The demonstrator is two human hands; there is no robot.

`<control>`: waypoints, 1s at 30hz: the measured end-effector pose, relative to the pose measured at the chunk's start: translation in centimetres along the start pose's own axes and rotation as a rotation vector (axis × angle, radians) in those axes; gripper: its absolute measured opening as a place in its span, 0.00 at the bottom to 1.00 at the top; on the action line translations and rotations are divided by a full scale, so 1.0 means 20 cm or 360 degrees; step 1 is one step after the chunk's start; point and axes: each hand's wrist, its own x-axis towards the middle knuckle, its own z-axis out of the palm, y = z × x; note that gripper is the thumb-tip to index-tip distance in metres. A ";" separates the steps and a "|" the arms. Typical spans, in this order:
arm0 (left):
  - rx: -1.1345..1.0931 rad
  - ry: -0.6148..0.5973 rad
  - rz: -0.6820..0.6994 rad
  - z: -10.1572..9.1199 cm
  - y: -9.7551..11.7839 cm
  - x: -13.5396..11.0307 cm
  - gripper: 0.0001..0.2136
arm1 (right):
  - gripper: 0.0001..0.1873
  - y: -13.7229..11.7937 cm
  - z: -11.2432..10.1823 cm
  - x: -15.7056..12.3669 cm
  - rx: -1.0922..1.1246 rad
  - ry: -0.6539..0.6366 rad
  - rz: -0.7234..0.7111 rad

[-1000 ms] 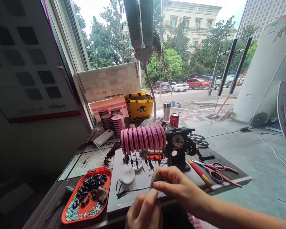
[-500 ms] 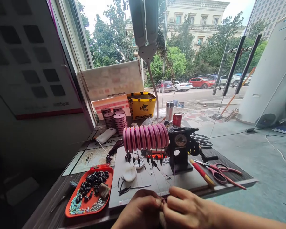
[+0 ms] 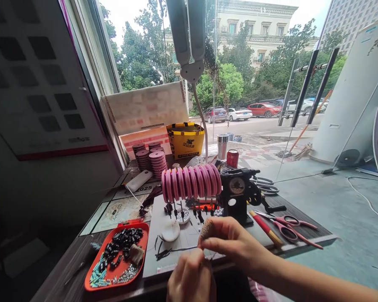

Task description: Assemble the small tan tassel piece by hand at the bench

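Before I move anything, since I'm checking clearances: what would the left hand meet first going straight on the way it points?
Most likely the right hand, which sits just ahead of the left hand, at or near contact; this single view leaves the exact gap unclear.

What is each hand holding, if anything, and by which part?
Cannot be told: the right hand and left hand are close together, but anything pinched there is too indistinct to name.
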 end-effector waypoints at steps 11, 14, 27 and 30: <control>-0.2328 -0.0939 -0.2744 0.00 -0.07 0.11 0.04 | 0.18 0.10 -0.07 -0.15 -0.2327 -0.0445 -0.1543; -0.2461 -0.0944 -0.2817 0.02 -0.05 0.10 0.02 | 0.28 0.13 -0.06 -0.15 -0.2363 -0.0358 -0.1673; -0.0885 -0.0503 -0.1101 -0.03 -0.02 0.04 0.09 | 0.17 0.06 0.00 -0.06 -0.0466 -0.0036 -0.0253; -0.0083 -0.0131 -0.0322 -0.02 0.00 0.00 0.10 | 0.18 0.03 0.00 -0.01 -0.0108 0.0034 -0.0004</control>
